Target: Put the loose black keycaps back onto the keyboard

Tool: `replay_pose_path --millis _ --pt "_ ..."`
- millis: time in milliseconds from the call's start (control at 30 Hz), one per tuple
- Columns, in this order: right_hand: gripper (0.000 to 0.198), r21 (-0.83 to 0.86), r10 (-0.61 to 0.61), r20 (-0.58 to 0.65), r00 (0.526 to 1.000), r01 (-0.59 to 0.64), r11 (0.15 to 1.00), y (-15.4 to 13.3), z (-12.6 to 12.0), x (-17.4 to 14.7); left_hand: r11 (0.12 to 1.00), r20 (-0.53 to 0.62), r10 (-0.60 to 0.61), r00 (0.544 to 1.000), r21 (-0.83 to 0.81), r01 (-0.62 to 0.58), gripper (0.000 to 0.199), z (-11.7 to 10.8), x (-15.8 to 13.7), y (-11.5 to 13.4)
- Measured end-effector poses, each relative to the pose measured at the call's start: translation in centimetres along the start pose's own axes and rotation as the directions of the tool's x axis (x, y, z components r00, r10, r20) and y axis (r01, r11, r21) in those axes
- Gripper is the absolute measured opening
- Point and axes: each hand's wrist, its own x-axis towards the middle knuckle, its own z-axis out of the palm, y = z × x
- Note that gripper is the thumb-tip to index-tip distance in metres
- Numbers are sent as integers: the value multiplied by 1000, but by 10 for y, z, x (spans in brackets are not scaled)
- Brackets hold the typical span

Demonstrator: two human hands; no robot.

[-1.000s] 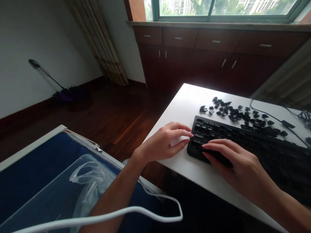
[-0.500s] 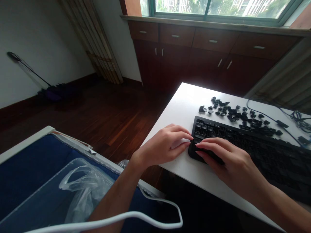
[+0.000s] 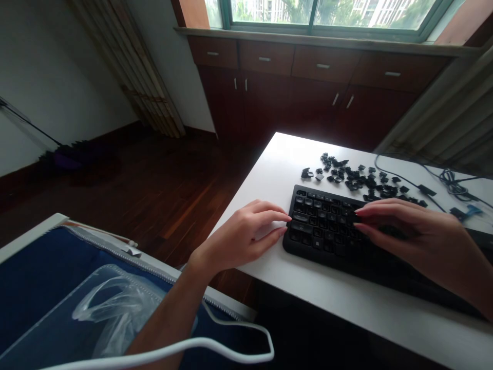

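A black keyboard (image 3: 308, 246) lies on the white table, with some keycaps in place near its left end and dark bare spots among them. My left hand (image 3: 250, 231) is at its left edge, the fingertips and thumb touching the side, with a gap between them. Over the middle of the keyboard hovers my right hand (image 3: 416, 226), thumb and forefinger slightly apart with no object visible between them. Its far fingers are hidden. Loose black keycaps (image 3: 356, 180) are scattered just behind the keyboard.
A grey cable (image 3: 458, 185) lies coiled at the right of the white table (image 3: 262, 174). On the left, a blue fabric surface (image 3: 42, 288) carries a clear plastic bag (image 3: 119, 303). A white curved tube (image 3: 185, 345) crosses the foreground. Brown cabinets (image 3: 269, 97) stand beneath the window.
My right hand has moved right and away from the keyboard's left end, baring the keys there. The left hand stays at the left edge. The whole view has shifted slightly.
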Motion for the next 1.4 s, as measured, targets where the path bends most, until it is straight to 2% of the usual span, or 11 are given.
replay_pose_path --millis 233,367,467,633,733,800,900,1000,1100,1233,1400 --pt "20 -58 -36 32 999 38 998 38 -33 -22 999 -10 -12 1000 39 12 29 -5 12 2" --pt "21 57 20 14 1000 -21 998 46 -37 -25 993 12 21 1000 118 -22 27 4 41 22" --pt "24 273 88 113 990 -116 955 42 -32 -24 987 70 127 989 88 -132 37 28 71 47" --pt "14 605 152 242 958 -272 749 39 -30 -27 882 202 400 894 181 -436 31 70 116 79" --pt "17 683 220 217 951 -309 662 47 -35 -31 851 236 451 861 179 -495 28 74 134 87" --pt "19 662 219 171 960 -277 697 53 -38 -34 848 245 473 846 135 -513 26 66 144 86" --pt "26 492 157 24 987 -148 858 61 -41 -39 903 99 417 903 66 -424 21 44 161 67" --pt "22 267 94 -86 992 -67 961 70 -43 -42 975 -127 216 968 71 -209 21 22 180 23" --pt "13 165 64 -97 993 -48 985 79 -44 -43 995 -322 32 946 96 -1 28 11 189 -32" --pt "8 112 71 -96 993 -60 992 87 -45 -45 990 -335 -62 940 102 102 28 15 182 -84" --pt "14 51 66 -98 993 -61 997 91 -45 -50 987 -254 -106 961 87 132 26 18 172 -98"
